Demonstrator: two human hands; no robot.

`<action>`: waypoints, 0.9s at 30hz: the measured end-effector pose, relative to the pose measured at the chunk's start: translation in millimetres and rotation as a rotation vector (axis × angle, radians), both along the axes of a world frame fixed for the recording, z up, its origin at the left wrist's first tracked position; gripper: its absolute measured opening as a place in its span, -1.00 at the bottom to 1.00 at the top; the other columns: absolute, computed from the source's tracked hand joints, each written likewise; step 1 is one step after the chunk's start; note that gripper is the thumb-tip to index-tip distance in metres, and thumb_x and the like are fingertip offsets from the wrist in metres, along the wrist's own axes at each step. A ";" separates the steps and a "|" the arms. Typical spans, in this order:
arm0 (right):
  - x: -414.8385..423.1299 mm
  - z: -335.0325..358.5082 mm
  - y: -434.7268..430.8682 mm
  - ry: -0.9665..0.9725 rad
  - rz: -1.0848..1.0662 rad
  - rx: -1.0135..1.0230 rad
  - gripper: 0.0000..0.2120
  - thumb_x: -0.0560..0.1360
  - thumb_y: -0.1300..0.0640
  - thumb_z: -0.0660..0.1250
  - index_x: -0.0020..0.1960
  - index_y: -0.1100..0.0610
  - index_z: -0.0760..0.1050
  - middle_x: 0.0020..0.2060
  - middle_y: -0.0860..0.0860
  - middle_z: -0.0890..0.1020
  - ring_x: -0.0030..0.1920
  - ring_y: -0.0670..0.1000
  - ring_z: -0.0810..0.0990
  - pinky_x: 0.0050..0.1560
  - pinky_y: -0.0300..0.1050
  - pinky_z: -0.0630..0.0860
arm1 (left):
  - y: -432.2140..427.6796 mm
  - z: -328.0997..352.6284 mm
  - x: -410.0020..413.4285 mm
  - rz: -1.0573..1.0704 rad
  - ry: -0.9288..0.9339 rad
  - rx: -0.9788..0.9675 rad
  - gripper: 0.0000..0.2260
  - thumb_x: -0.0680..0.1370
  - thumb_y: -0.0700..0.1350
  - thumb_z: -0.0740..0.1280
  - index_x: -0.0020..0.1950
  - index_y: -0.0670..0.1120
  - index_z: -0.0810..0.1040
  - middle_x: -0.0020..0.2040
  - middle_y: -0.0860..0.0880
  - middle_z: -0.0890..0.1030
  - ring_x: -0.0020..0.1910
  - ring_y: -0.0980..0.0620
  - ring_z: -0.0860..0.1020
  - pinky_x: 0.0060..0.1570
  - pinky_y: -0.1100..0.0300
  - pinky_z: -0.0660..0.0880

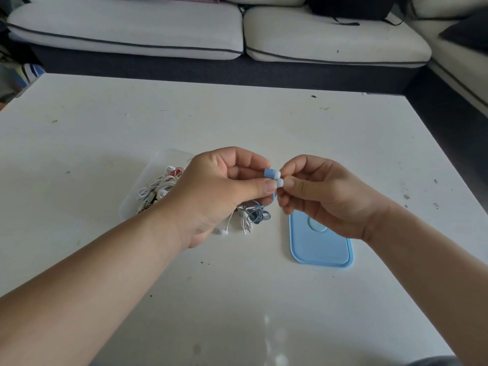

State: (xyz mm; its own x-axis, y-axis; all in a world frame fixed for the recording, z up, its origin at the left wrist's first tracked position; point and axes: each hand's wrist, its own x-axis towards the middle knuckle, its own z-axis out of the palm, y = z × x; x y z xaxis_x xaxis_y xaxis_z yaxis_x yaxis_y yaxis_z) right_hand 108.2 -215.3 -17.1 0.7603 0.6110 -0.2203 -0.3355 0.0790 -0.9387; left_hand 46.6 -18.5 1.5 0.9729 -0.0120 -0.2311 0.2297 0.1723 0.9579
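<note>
Earbuds: A pair of blue earbuds [273,177] with white tips is held in the air above the middle of a white table, the two buds touching side by side.
Left hand: The left hand [221,191] pinches the blue bodies between thumb and forefinger, its other fingers curled. The buds sit at its fingertips, on the side facing the other hand.
Right hand: The right hand [324,196] meets it from the opposite side with its fingertips closed on the white tips, so the buds lie between the two sets of fingertips.
Cable: A blue-grey cable [257,213] drops from the buds to a loose coil on the tabletop just below the hands, partly hidden by the left one.
Box: A clear plastic box [158,165] sits under and beyond the left wrist and holds a tangle of white and red earphones [158,184]. One white earbud [223,231] lies loose on the table by the heel of the left hand.
Lid: A blue lid [320,249] lies flat just below the right hand, well short of the table's near edge.
Table: Open surface of the table [237,114] runs from the hands to the far edge, out to the left of the box, to the right of the lid and between the forearms.
Surroundings: A pale sofa [132,30] with dark piping stands close behind the far edge, and another section flanks the right side.
</note>
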 end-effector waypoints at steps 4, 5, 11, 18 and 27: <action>-2.1 1.8 1.7 -0.077 -0.044 -0.025 -0.91 0.46 0.28 0.39 -0.05 0.29 0.60 -0.22 0.19 0.66 -0.27 0.10 0.63 -0.24 -0.10 0.60 | -0.2 -0.4 0.5 0.025 0.044 -0.087 -0.65 0.29 -0.25 0.55 0.05 -0.18 0.64 -0.09 -0.17 0.75 -0.20 -0.08 0.71 -0.07 0.14 0.67; -2.6 2.5 2.3 -0.071 -0.058 -0.027 -0.90 0.46 0.26 0.40 -0.06 0.29 0.62 -0.22 0.19 0.66 -0.27 0.10 0.63 -0.24 -0.10 0.61 | -0.2 0.2 1.0 0.038 0.044 -0.097 -0.66 0.30 -0.26 0.54 0.06 -0.18 0.64 -0.08 -0.17 0.75 -0.18 -0.08 0.71 -0.07 0.15 0.67; -5.4 5.8 3.2 -0.005 -0.084 -0.054 -0.82 0.47 0.22 0.42 -0.01 0.32 0.65 -0.19 0.19 0.64 -0.25 0.10 0.63 -0.23 -0.11 0.61 | -0.4 0.0 1.9 0.106 -0.010 0.023 -0.77 0.45 -0.38 0.52 0.05 -0.20 0.64 -0.13 -0.14 0.75 -0.25 -0.08 0.71 -0.20 0.21 0.62; -7.1 6.6 3.8 0.018 -0.117 -0.053 -0.73 0.47 0.22 0.44 0.08 0.39 0.63 -0.15 0.21 0.67 -0.21 0.08 0.66 -0.16 -0.15 0.64 | -1.6 0.7 1.7 0.136 -0.053 0.119 -0.77 0.45 -0.33 0.55 0.05 -0.17 0.65 -0.13 -0.11 0.76 -0.22 -0.07 0.73 -0.13 0.19 0.63; -10.3 8.0 5.0 -0.052 -0.198 -0.098 -0.81 0.38 0.20 0.50 -0.10 0.32 0.63 -0.24 0.20 0.65 -0.26 0.10 0.65 -0.24 -0.14 0.62 | -3.2 -1.6 2.4 0.150 -0.075 0.126 -0.77 0.45 -0.35 0.54 0.05 -0.15 0.65 -0.13 -0.10 0.76 -0.18 -0.13 0.74 -0.05 0.09 0.68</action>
State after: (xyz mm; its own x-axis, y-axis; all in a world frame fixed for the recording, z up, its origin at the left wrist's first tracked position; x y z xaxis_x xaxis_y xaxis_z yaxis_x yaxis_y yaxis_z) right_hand 97.9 -210.2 -9.1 0.8751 0.4265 -0.2286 -0.2733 0.0458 -0.9608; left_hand 48.9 -21.7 0.0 0.9762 0.1584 -0.1482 0.1374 0.0771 0.9875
